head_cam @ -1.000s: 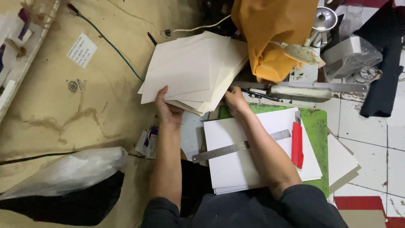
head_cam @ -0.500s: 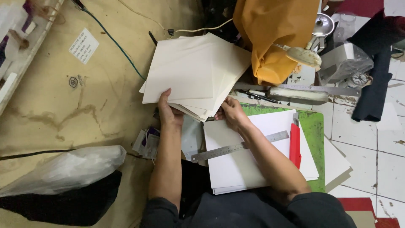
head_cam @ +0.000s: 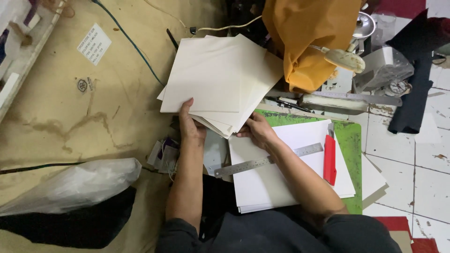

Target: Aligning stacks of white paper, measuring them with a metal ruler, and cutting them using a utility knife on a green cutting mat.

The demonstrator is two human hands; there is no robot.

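My left hand (head_cam: pixel 191 125) grips the near edge of a fanned stack of cream paper sheets (head_cam: pixel 215 79), thumb on top. My right hand (head_cam: pixel 255 131) holds the stack's lower right corner from beneath. The stack hovers over the brown cardboard floor covering (head_cam: pixel 93 117). Just below my right forearm lies a pile of white sheets (head_cam: pixel 281 187) on a green cutting mat (head_cam: pixel 352 145). A steel ruler (head_cam: pixel 262 161) lies slantwise across that pile, and a red utility knife (head_cam: pixel 330 159) rests on its right side.
An orange cloth (head_cam: pixel 309 37) hangs at the top, next to a grey machine (head_cam: pixel 382 70) and a long metal straightedge (head_cam: pixel 356 98). A clear plastic bag (head_cam: pixel 70 185) over black fabric lies at the lower left. White floor tiles (head_cam: pixel 412 164) are at the right.
The paper stack and both hands have shifted slightly up and away from me, and the sheets are fanned a little wider. The ruler and knife have stayed put.
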